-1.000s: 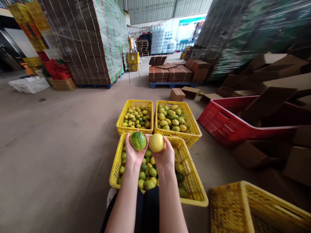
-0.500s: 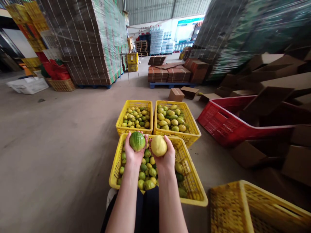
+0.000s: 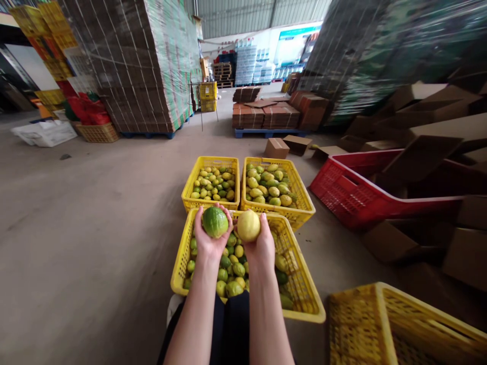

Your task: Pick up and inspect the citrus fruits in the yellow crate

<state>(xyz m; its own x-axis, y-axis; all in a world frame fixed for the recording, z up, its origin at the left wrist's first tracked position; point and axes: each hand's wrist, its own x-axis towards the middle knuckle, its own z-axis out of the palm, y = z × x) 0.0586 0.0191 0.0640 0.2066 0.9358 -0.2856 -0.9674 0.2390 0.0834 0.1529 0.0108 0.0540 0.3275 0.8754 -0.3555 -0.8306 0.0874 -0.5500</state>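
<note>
Fingers of left hand [image 3: 210,240] half curled, cupping green fruit [image 3: 215,222]; right hand's [image 3: 261,243] likewise curved round pale yellow fruit [image 3: 248,226]. Both fruits (side by side, slightly apart) above nearest yellow crate [image 3: 304,281], itself holding more green and yellow fruit [image 3: 233,289].

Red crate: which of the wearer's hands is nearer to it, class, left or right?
Right. The right hand, holding a yellow fruit, is left of the red crate; the left hand, holding a green fruit, is farther left.
</note>
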